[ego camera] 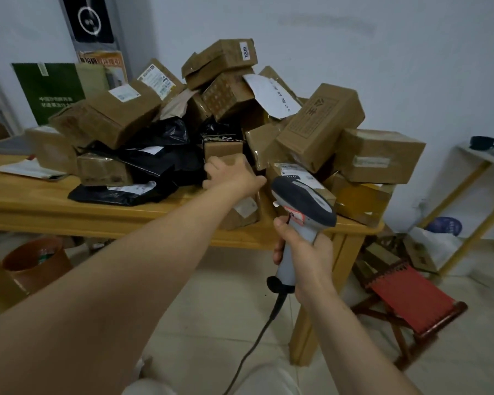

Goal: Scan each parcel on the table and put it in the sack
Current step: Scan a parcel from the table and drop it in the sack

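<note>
Head view: left hand (229, 173) curls over a small parcel (241, 216) — right hand (307, 256) grips the scanner (303, 199). Pulling could topple the pile (320, 124) leaning just beyond that hand.

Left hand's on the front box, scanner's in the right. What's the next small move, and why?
Probably draw the small cardboard box out of the pile and turn its label toward the scanner: the left hand grips it, and the right hand holds the scanner ready beside it.
</note>
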The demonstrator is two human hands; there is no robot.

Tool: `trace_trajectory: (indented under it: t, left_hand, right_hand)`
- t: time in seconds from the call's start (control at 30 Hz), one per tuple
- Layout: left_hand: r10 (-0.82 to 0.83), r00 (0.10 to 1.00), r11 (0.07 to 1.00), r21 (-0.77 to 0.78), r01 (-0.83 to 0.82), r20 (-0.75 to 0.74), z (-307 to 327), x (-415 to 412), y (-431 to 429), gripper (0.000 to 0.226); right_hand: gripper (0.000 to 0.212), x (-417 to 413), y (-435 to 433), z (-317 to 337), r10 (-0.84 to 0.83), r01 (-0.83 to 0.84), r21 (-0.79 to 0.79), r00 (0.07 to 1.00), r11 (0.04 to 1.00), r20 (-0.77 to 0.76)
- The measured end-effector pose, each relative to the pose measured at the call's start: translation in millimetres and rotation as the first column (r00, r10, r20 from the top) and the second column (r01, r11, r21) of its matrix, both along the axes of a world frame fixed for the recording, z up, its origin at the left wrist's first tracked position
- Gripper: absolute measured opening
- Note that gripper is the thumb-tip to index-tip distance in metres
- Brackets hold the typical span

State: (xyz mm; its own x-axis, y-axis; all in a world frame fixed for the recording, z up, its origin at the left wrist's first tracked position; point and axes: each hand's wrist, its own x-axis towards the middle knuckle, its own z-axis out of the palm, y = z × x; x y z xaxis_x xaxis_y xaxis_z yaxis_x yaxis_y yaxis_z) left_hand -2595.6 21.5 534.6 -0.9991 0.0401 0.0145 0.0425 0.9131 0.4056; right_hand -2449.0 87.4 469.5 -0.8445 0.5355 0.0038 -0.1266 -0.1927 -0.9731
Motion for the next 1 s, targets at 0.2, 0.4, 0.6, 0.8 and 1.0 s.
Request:
trace_trajectory:
  t: [0.2,0.4,0.6,0.8,1.0]
  left_hand:
    - [-0.08,0.957,0.772,0.625,-0.118,0.279,-22.8,-5.6,-90.7,0.096]
    - [-0.081,0.944,0.493,0.836,-0.241,0.32,-49.5,25.0,-165.1,0.069]
    - [0.018,0.973,0.471,0.856,-0.212,0.231,-66.9,43.5,-218.9,0.069]
    - [0.098,0.98,0.428,0.882,-0.199,0.173,-84.0,47.2,-260.3,0.068]
    - [0.148,0.977,0.402,0.893,-0.202,0.154,-96.1,49.4,-282.0,0.074]
  right_hand:
    - [0.011,-5.0,-20.5,1.1,0.085,-0.085,-0.005,0.994,0.996,0.068]
    - [0.009,-10.1,-58.1,-0.3,0.226,-0.223,-0.04,0.968,0.974,0.111]
    - [0.014,-14.1,-95.9,-5.4,0.352,-0.358,-0.002,0.919,0.934,0.178]
    - [0.014,-15.0,-123.2,-13.8,0.398,-0.445,0.163,0.881,0.88,0.256]
    - [0.016,-14.7,-139.2,-14.6,0.432,-0.501,0.234,0.854,0.833,0.29]
